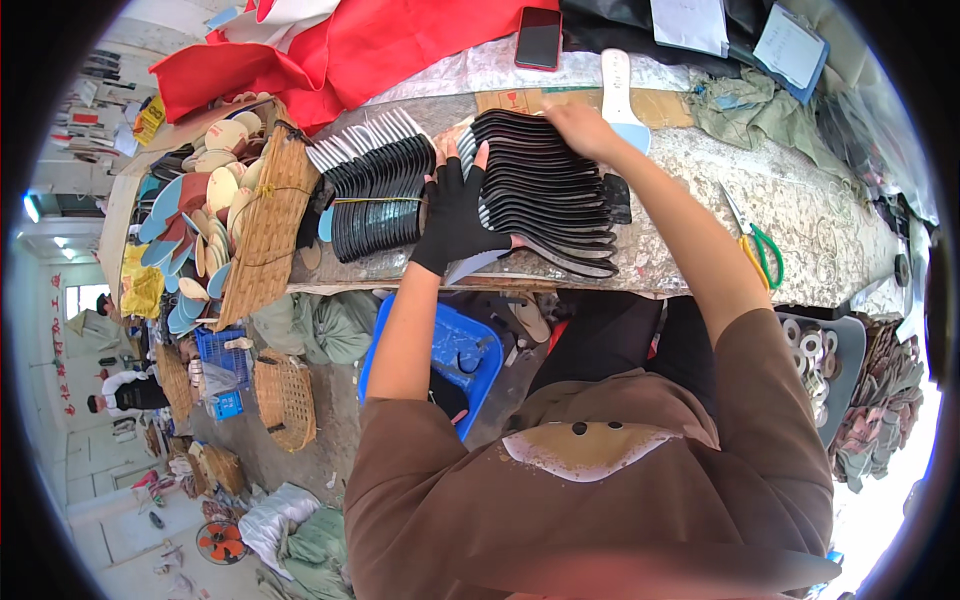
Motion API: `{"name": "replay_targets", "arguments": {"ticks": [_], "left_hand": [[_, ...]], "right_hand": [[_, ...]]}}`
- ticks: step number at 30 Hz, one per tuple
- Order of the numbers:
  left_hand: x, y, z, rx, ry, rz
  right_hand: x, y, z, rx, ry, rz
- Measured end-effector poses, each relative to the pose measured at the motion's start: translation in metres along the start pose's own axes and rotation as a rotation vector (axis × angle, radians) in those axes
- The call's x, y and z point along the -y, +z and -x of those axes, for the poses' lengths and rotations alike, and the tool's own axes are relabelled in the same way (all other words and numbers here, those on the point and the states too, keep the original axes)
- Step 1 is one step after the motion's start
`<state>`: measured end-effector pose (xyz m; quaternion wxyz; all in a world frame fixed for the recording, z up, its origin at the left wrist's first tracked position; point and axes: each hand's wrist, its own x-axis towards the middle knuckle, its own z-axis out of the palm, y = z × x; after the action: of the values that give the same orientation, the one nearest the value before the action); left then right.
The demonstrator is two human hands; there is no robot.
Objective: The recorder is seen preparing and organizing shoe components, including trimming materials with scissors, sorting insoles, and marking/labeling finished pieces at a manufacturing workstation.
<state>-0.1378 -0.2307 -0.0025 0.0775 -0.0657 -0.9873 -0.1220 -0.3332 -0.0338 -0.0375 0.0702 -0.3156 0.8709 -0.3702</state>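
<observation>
A fanned stack of black-edged insoles point(545, 190) lies on the worktable in front of me. My left hand point(460, 215), in a black fingerless glove, rests at its left side with fingers and thumb spread. My right hand point(585, 130) is bare and lies on the far right end of the same stack, fingers stretched along its edge; their tips are partly hidden. Left of the gloved hand is a second row of insoles point(375, 190), with a yellow band across it. Beyond my right hand lies a single white and light-blue insole point(618, 95).
A wicker basket point(262, 225) of beige, blue and brown insoles stands at the left. Green-and-yellow-handled scissors point(765, 255) lie on the right of the table. A phone point(538, 38) and red fabric point(390, 50) are at the back. Below the table edge sits a blue bin point(480, 370).
</observation>
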Motion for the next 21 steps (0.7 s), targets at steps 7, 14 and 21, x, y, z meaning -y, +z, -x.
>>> {"name": "replay_targets", "arguments": {"ticks": [7, 14, 21], "left_hand": [[-0.002, -0.012, 0.007, -0.042, 0.108, -0.025], [0.002, -0.014, 0.002, 0.023, 0.114, -0.069], [0.008, -0.007, 0.012, -0.001, 0.133, 0.194]], "right_hand": [[0.018, 0.012, 0.027, -0.02, -0.065, 0.047], [-0.002, 0.017, 0.041, -0.122, 0.013, -0.578], [0.032, 0.001, 0.129, -0.143, 0.071, -0.502]]}}
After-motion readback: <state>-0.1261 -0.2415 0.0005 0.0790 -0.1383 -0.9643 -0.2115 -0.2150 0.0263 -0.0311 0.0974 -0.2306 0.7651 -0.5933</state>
